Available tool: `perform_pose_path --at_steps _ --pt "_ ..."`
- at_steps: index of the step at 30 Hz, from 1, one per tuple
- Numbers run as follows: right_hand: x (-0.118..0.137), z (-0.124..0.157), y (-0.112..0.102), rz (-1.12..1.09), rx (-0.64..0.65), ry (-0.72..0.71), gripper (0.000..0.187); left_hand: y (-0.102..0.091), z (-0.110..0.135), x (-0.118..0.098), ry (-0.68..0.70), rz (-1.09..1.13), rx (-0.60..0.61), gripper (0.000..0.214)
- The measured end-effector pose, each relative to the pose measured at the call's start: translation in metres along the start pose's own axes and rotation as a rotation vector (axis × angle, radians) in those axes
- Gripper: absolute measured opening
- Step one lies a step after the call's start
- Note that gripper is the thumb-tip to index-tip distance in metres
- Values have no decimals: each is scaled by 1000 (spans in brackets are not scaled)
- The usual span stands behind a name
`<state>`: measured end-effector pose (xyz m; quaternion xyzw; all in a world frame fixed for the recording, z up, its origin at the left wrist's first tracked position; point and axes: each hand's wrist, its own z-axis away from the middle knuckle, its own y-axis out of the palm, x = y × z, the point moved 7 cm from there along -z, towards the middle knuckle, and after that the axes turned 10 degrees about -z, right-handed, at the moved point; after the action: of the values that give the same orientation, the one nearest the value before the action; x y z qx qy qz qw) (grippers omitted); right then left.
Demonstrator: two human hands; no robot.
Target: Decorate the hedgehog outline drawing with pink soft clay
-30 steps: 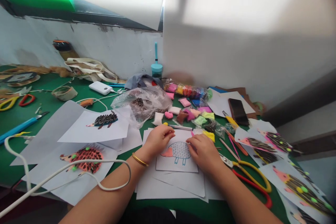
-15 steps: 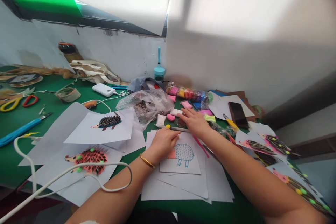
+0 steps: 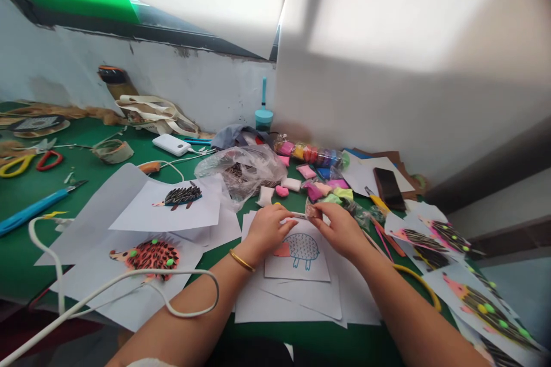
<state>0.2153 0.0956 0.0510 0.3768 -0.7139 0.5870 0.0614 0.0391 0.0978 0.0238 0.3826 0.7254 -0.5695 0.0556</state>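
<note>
My right hand (image 3: 338,228) pinches a small clear packet with brown content, likely modelling clay (image 3: 310,210), just above the top edge of a drawing. My left hand (image 3: 269,228) rests at the drawing's upper left, its fingers stretched out and slightly bent; no object shows in it. Between the hands lies the drawing (image 3: 301,249), a hedgehog outlined in blue with a pink face, on a stack of white paper (image 3: 284,309). A slim light-coloured tool, partly hidden, lies behind the drawing. Beyond the hands are white clay packets (image 3: 266,196) and a pink lump (image 3: 282,191).
Finished hedgehog pictures lie at left (image 3: 155,258) and right (image 3: 486,307). A plastic bag of seeds (image 3: 241,172) stands behind. A white cable (image 3: 129,281) crosses above my left forearm. A phone (image 3: 388,188), a blue craft knife (image 3: 38,209) and scissors (image 3: 49,159) lie around.
My right hand has drawn back toward me from among the clay packets and now holds the brown packet. My left hand stays almost in place. The view has shifted slightly.
</note>
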Motion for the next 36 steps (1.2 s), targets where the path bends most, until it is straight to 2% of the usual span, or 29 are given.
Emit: perform_pose_path --at_steps 3,6,10,12,16,22,31,36 --pt "13 19 8 -34 -39 -28 19 0 0 6 -120 251 49 31" --pt "22 24 13 -33 -116 -57 23 6 0 4 -191 523 163 34" --pt "27 23 20 -5 -146 -81 41 9 0 1 -269 715 230 30" --pt "28 24 22 -12 -146 -98 46 9 1 1 -297 748 219 29" --pt "28 28 22 -56 -160 -125 37 12 2 -2 -263 824 252 31" --pt "31 28 21 -98 -109 -145 34 11 3 -1 -262 746 237 30" --pt "37 27 13 -118 -152 -141 23 11 5 -1 -332 804 226 30" --pt "36 27 15 -95 -167 -149 20 11 7 -5 -313 769 235 31"
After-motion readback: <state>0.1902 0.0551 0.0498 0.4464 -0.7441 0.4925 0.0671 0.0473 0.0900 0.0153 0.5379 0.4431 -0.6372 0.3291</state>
